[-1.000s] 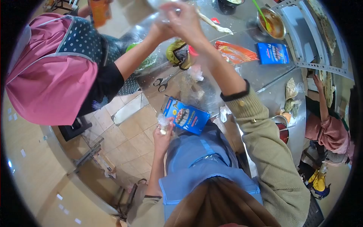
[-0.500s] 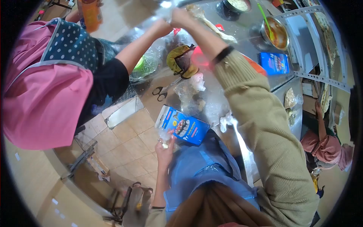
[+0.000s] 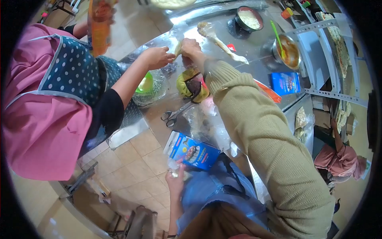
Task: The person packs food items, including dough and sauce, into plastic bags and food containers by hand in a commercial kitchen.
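My left hand (image 3: 175,179) is closed on the lower corner of a blue cardboard box (image 3: 195,153) printed with piping bags, in front of my apron. Some crumpled clear plastic shows at the fingers. Far across the metal table, my right hand (image 3: 191,48) is closed around a pale, filled plastic piping bag (image 3: 178,47), partly hidden by the fingers. Just left of it is a co-worker's hand (image 3: 159,57), fingertips close to the bag. Below my right wrist lies a yellow-and-dark cloth pouch (image 3: 193,85). Another piping bag (image 3: 223,44) lies to the right.
Scissors (image 3: 171,118) lie near the table's edge. A steel bowl (image 3: 287,53) of orange sauce with a green spatula, a dark bowl (image 3: 249,19) of white food and a second blue box (image 3: 285,83) stand right. A perforated metal rack (image 3: 338,95) borders that side.
The view has tilted, so the table sits lower. The co-worker's hand has drawn slightly apart from my right hand, and the pale bag shows between them. My left hand still holds the box.
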Demonstrator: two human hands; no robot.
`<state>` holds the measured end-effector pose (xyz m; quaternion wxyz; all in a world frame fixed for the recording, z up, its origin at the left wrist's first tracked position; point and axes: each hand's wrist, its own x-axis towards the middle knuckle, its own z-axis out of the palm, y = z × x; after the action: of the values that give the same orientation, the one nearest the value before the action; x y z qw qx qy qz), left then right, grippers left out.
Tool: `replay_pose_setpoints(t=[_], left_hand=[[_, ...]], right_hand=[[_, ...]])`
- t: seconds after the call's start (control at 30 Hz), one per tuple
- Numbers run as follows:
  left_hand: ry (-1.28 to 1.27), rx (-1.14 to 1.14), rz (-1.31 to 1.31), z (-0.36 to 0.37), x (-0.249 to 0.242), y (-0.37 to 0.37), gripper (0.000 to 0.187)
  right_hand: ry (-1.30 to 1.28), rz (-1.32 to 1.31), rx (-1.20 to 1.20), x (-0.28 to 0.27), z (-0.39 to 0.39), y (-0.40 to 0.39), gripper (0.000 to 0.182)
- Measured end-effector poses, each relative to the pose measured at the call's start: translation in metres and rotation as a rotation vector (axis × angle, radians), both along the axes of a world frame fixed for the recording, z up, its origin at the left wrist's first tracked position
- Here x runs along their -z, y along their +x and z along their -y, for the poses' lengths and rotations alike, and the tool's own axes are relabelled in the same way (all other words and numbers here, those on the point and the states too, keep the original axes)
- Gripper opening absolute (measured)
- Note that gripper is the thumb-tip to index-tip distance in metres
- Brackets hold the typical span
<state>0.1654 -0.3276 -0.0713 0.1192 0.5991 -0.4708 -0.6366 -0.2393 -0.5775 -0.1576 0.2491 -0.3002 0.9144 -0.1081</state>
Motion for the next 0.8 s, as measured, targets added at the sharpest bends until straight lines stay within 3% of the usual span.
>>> replay_pose_setpoints(t=[0.07, 0.17, 0.27, 0.33, 0.43, 0.5, 0.57, 0.67, 0.8], left_hand=[[0.010, -0.027, -0.008, 0.002, -0.004, -0.003, 0.023], [0.005, -0.025, -0.006, 0.007, -0.007, -0.008, 0.023], [0.046, 0.005, 0.036, 0.013, -0.006, -0.008, 0.025], [0.074, 0.010, 0.053, 0.014, -0.008, -0.009, 0.025], [0.069, 0.013, 0.045, 0.015, -0.008, -0.014, 0.024], [0.048, 0.020, 0.043, 0.016, -0.004, -0.017, 0.023], [0.021, 0.061, 0.059, 0.017, -0.004, -0.021, 0.022], [-0.012, 0.132, 0.090, 0.020, 0.001, -0.024, 0.021], [-0.018, 0.119, 0.072, 0.017, 0.008, -0.031, 0.021]], right_hand=[[0.021, -0.094, -0.197, -0.010, -0.003, -0.010, 0.027], [0.328, 0.179, -0.639, -0.068, -0.003, -0.051, 0.027], [0.189, 0.129, -0.692, -0.089, -0.014, -0.103, 0.016], [-0.003, 0.250, -0.543, -0.088, -0.056, -0.141, 0.019], [0.115, 0.244, -0.404, -0.039, -0.113, -0.196, 0.028], [0.056, 0.245, -0.338, -0.008, -0.142, -0.207, 0.035], [-0.057, 0.060, -0.495, 0.015, -0.159, -0.201, 0.036], [-0.207, -0.070, -0.510, 0.037, -0.163, -0.191, 0.038], [-0.255, -0.012, -0.556, 0.040, -0.159, -0.195, 0.039]])
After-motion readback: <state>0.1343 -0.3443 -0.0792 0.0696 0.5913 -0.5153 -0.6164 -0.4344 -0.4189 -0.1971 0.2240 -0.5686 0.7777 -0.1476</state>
